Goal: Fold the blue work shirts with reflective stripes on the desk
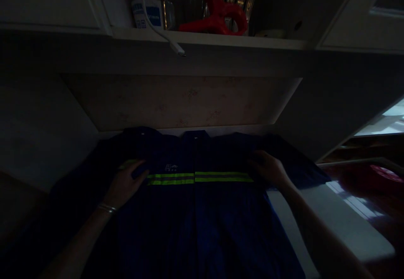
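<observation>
A dark blue work jacket [202, 211] with a neon yellow-green chest stripe [198, 178] lies spread front-up on a white surface [341, 220]. My left hand [126, 182] rests flat on the jacket's left chest, fingers stretched out over the stripe's left end; a bracelet is on that wrist. My right hand [268, 167] lies on the right chest by the stripe's other end, fingers spread and lightly curved on the cloth. Neither hand holds anything. The scene is very dim.
A shelf [208, 37] above holds a clear bottle with a blue label [151, 9] and a red plastic object [217, 14]; a white cable end [178, 49] hangs from it. A wall stands behind the jacket. A red thing [385, 174] lies at the right.
</observation>
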